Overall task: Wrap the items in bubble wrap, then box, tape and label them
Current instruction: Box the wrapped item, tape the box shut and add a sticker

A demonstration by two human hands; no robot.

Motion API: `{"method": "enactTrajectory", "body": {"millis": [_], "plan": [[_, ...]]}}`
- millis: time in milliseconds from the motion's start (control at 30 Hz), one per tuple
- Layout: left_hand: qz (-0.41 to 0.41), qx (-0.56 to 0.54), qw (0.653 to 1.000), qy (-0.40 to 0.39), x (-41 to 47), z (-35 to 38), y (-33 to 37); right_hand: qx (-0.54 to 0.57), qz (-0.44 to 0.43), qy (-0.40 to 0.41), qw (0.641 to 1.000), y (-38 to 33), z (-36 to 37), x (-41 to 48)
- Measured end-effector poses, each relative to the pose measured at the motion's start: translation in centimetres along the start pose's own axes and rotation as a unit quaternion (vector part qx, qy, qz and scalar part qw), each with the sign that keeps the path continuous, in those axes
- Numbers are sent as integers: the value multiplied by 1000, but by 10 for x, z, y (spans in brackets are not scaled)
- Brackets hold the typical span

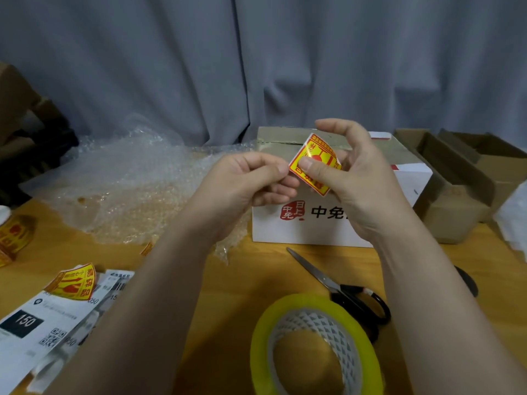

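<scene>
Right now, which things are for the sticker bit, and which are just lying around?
In the job: sticker, pinched by left hand and right hand; white box.
Just lying there: tape roll, scissors, bubble wrap, shipping labels, spare sticker, brown boxes.

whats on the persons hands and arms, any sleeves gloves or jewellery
Nothing worn shows. The left hand and right hand are bare: no gloves, no rings. The left forearm and right forearm are bare too, with no sleeve, watch or bracelet in view down to the frame's edge. The visible nails look short and plain.
</scene>
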State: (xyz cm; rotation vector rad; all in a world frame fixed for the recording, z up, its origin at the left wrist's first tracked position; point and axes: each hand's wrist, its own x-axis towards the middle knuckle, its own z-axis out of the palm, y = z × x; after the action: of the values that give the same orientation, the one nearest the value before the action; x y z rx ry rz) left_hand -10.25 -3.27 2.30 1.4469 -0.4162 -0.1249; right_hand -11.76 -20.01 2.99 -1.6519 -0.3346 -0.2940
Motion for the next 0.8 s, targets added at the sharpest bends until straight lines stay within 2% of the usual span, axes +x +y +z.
{"method": "enactTrajectory", "body": {"millis": [667, 733, 800], "plan": [[6, 39, 999, -16, -2, 0, 6, -41, -15, -25, 999, -10, -3, -2], [8, 31, 999, -19, -1, 0, 7, -48, -24, -10, 999, -8, -4, 0], [16, 16, 1000, -15, -1, 2, 7, -105, -48, 40, 993, -6, -4, 3]]}}
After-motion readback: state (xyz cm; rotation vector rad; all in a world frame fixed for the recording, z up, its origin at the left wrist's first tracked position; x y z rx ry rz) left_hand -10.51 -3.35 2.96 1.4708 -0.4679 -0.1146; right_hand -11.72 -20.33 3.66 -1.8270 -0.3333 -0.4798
